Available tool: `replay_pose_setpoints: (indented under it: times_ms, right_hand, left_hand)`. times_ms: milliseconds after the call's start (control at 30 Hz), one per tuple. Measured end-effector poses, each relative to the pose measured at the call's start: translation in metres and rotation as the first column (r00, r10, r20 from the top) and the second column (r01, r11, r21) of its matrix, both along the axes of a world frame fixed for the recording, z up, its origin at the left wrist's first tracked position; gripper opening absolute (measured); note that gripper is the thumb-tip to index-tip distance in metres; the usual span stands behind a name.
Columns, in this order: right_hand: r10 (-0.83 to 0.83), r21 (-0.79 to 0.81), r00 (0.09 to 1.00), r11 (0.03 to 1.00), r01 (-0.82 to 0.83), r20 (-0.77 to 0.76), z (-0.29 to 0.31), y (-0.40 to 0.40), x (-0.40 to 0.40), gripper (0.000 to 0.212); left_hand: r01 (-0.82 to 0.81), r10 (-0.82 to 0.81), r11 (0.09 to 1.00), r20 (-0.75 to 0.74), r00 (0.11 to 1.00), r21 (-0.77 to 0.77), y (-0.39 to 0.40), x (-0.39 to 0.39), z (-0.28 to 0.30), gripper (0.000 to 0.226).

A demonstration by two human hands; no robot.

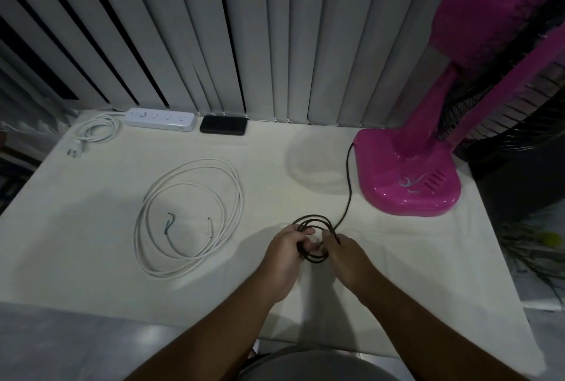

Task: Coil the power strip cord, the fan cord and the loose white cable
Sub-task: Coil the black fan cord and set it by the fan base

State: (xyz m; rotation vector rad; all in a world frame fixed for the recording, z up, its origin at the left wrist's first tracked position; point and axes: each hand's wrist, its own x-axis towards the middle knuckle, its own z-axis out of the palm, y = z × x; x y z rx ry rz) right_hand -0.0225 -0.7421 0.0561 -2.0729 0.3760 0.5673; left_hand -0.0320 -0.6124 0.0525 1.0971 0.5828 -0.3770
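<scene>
Fan cord (348, 178) loops sit pinched between the left hand (286, 253) and right hand (345, 253); fingers hide its plug, and the fan (409, 178) head is cropped.

The black fan cord (348, 178) runs from the pink fan (409, 178) into a small coil, the white cable (189, 215) lies looped well left of the fan, and the strip cord (96, 129) sits coiled farther left.
</scene>
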Motion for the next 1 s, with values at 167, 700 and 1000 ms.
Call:
replay_pose_setpoints:
  times_ms: [167, 700, 1000]
  right_hand:
    - [-0.161, 0.151, 0.987, 0.975, 0.163, -0.022, 0.005, -0.002, -0.004, 0.022]
    - [-0.200, 0.386, 0.977, 0.897, 0.214, -0.075, -0.001, -0.031, -0.005, 0.056]
    - [-0.007, 0.336, 1.000, 0.942, 0.004, 0.009, 0.015, -0.034, 0.003, 0.028]
  left_hand:
    - [-0.055, 0.056, 0.996, -0.014, 0.998, 0.065, -0.008, -0.003, -0.003, 0.025]
    - [0.183, -0.182, 0.945, -0.026, 0.983, 0.270, -0.022, -0.004, 0.017, 0.025]
    - [0.263, -0.412, 0.762, 0.129, 0.902, 0.592, -0.018, 0.009, 0.022, 0.023]
